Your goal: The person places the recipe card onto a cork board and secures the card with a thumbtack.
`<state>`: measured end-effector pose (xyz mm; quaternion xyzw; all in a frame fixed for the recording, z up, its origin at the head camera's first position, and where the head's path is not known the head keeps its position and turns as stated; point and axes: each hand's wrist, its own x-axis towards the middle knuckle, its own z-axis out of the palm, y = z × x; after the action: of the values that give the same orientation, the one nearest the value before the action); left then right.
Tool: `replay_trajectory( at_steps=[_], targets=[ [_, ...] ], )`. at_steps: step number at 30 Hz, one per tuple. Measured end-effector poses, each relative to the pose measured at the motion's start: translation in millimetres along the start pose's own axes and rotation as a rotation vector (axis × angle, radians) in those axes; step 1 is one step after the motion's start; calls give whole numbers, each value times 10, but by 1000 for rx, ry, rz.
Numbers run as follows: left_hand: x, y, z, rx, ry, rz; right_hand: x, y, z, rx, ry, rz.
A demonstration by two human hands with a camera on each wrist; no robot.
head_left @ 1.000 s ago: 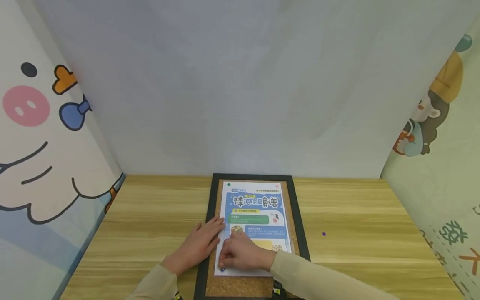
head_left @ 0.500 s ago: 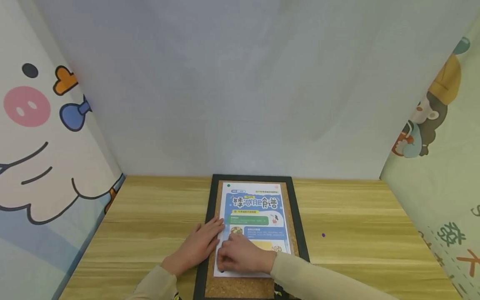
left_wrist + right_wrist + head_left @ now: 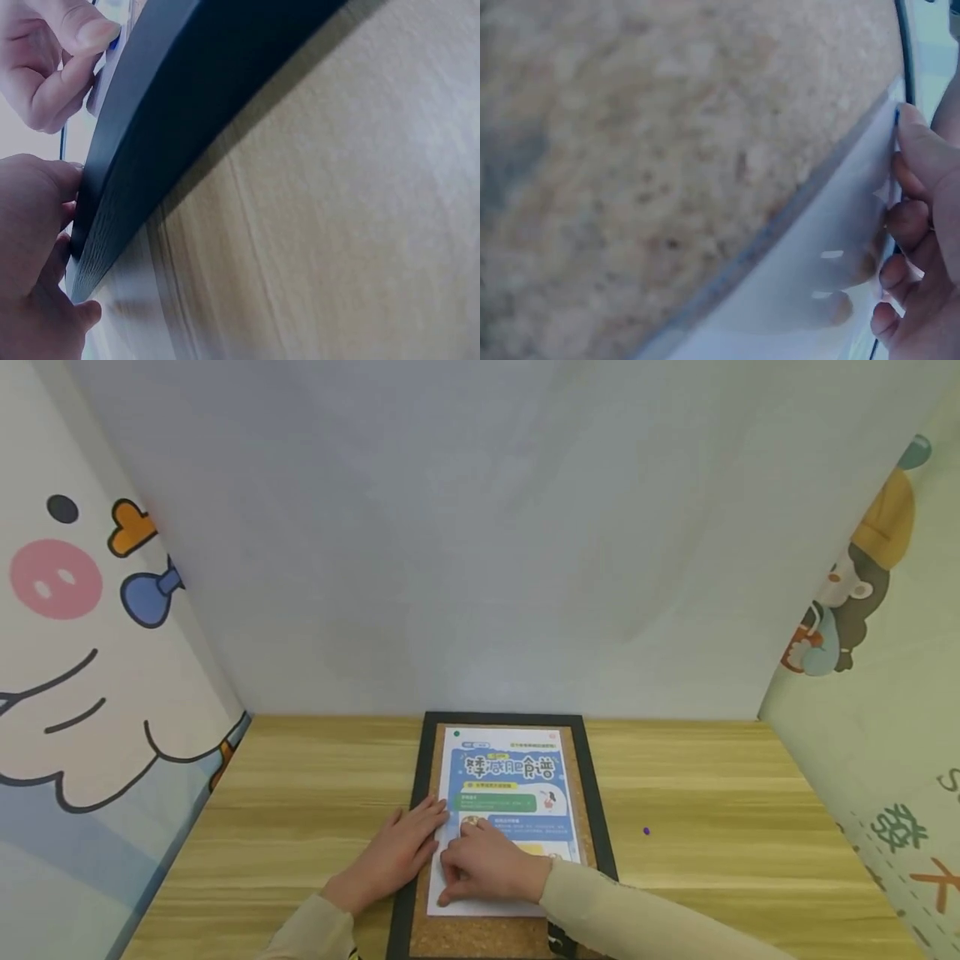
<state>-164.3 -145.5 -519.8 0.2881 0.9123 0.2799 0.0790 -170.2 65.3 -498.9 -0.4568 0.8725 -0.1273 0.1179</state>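
Observation:
A printed sheet (image 3: 513, 767) lies on a cork board (image 3: 480, 935) with a black frame. My right hand (image 3: 491, 864) is over the sheet's lower left corner, fingers bent. Its thumb presses a small blue pushpin (image 3: 115, 40), which the thumb hides in the head view. At the board's left side my left hand (image 3: 393, 856) rests, fingers extended over the frame and onto the sheet's left edge. A green pushpin (image 3: 457, 734) sits in the sheet's top left corner, and a pale pink one is at the top right.
A small purple pushpin (image 3: 647, 831) lies on the wooden table (image 3: 697, 777) right of the board. A dark object (image 3: 561, 939) shows partly under the right sleeve. A grey curtain (image 3: 487, 527) stands behind, with patterned cloths at both sides.
The right thumb has shifted slightly onto the blue pushpin, which showed beside it earlier and is now covered in the head view. The left hand has stayed in place.

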Motion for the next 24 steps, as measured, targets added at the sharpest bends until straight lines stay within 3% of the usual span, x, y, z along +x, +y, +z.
replay_trajectory(
  at_steps=[8,24],
  targets=[
    [4,6,13,21,-5,-19,-133,213,-83,130,-11,46],
    [14,-1,28,1,-14,-28,-1085,941,-252,217,280,315]
  ],
)
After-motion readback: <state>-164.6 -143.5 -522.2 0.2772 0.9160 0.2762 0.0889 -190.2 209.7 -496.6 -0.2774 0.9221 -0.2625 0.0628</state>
